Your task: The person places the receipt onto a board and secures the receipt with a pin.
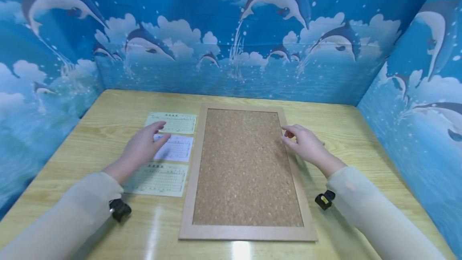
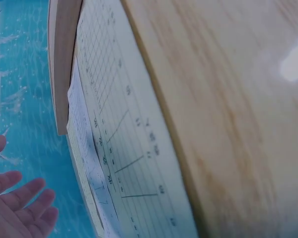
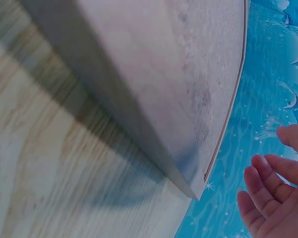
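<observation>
A cork board in a pale wooden frame lies on the table. To its left, three printed forms form a column: a green slip at the back, a white slip in the middle and a larger green sheet in front. My left hand hovers over these papers, thumb and fingers spread, holding nothing. My right hand is above the board's right frame edge, fingers loosely bent and holding nothing. In the left wrist view, the larger sheet shows its ruled grid.
The wooden table extends on both sides of the board. Blue dolphin-print cloth walls in the back and both sides. Something small peeks out behind my right hand. Each sleeve carries a black wrist camera.
</observation>
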Demonstrator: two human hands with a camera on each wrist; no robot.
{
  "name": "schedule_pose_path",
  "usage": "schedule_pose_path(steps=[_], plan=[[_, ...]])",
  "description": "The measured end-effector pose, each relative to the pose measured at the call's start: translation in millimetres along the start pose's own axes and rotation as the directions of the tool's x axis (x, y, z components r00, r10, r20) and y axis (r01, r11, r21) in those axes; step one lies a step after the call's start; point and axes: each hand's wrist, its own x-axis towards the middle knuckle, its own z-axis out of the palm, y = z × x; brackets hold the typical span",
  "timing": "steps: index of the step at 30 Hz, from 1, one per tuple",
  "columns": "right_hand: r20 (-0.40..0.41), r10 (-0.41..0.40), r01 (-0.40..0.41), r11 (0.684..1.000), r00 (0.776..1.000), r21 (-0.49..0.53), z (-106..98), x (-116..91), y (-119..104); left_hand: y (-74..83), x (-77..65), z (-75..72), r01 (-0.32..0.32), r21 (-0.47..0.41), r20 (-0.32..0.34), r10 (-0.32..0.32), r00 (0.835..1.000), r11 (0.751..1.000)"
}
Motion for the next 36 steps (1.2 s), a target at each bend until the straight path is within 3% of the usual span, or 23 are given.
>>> schedule_pose_path(steps=[7, 15, 23, 36], plan=[[0.008, -0.001, 0.000, 0.997, 1.000, 0.074, 4.1, 7.2, -4.3, -6.5, 4.4, -1.3, 0.029, -0.135, -0.007, -0.030, 1.000, 0.990], [0.030, 0.015, -0.020, 0.988, 0.999, 0.152, 4.4, 13.0, -10.8, -7.0, 8.1, -7.7, 0.056, -0.224, -0.023, -0.063, 0.998, 0.973], [0.058, 0.025, -0.035, 0.981, 0.998, 0.191, 4.1, 14.2, -20.0, -11.5, 10.9, -10.7, 0.097, -0.261, -0.003, -0.101, 0.995, 0.961], [0.068, 0.013, -0.029, 0.970, 0.998, 0.242, 3.1, 19.9, -27.4, -11.3, 12.8, -16.3, 0.095, -0.276, -0.027, -0.107, 0.994, 0.956]])
